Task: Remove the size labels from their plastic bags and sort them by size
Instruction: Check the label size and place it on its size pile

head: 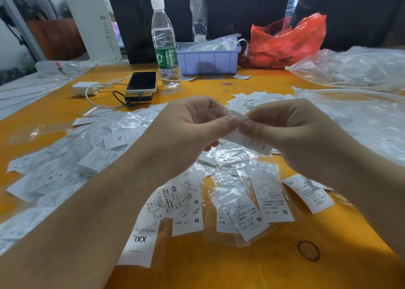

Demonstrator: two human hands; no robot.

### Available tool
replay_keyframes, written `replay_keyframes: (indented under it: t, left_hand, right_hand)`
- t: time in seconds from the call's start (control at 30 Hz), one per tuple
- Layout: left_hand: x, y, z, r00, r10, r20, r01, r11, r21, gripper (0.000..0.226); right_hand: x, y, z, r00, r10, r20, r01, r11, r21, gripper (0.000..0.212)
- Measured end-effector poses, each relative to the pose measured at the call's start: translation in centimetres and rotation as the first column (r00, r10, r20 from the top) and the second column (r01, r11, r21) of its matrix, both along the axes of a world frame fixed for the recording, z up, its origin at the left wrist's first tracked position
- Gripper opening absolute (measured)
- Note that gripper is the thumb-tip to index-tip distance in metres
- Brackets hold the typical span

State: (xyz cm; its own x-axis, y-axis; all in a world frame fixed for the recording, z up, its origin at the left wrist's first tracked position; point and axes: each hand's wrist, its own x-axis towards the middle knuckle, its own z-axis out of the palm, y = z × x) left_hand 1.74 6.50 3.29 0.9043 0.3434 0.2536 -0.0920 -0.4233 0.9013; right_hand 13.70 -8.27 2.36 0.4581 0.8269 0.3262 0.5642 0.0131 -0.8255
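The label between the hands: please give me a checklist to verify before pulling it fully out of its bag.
1. Left hand pinches the clear bag: ok.
2. Right hand pinches the label: ok.
3. Label partly out of the bag: ok.
4. Size on this label readable: cannot tell, the print is blurred.
5. Sorted piles to receive it: not ok, the labels on the table lie mixed, M beside XS.

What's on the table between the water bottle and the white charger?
In the head view, a dark-screened phone lies between the water bottle and the white charger, resting on a power bank.
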Motion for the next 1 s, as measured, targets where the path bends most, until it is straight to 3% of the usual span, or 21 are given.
replay_keyframes:
  t: [0.17, 0.37, 0.63, 0.8, 1.0]
  left_hand:
    - [-0.02, 0.02, -0.08, 1.0, 0.002, 0.022, -0.001, 1.0, -0.017, 0.025]
    - [-0.02, 0.17, -0.13, 1.0, -0.008, 0.028, 0.01, 0.998, -0.056, 0.029]
    - [-0.22, 0.22, 0.2, 0.999, -0.045, -0.005, 0.045, 0.998, -0.04, 0.017]
    - [-0.21, 0.31, 0.13, 1.0, 0.01, -0.004, -0.01, 0.998, -0.054, 0.028]
    - [-0.24, 0.35, 0.11, 1.0, -0.011, -0.007, 0.01, 0.994, -0.11, 0.024]
  right_hand:
    - [0.03, -0.15, 0.14, 0.996, -0.002, 0.095, 0.001, 1.0, 0.019, 0.018]
    - [0.15, -0.22, 0.3, 0.993, 0.011, 0.12, -0.009, 1.0, -0.016, 0.017]
    - [0.0, -0.21, 0.08, 0.991, 0.013, 0.133, -0.017, 0.999, 0.028, 0.02]
    - [0.07, -0.27, 0.17, 0.991, 0.014, 0.135, -0.013, 1.0, -0.011, 0.018]
    - [-0.05, -0.37, 0.51, 0.983, 0.022, 0.184, -0.016, 0.999, -0.033, 0.016]
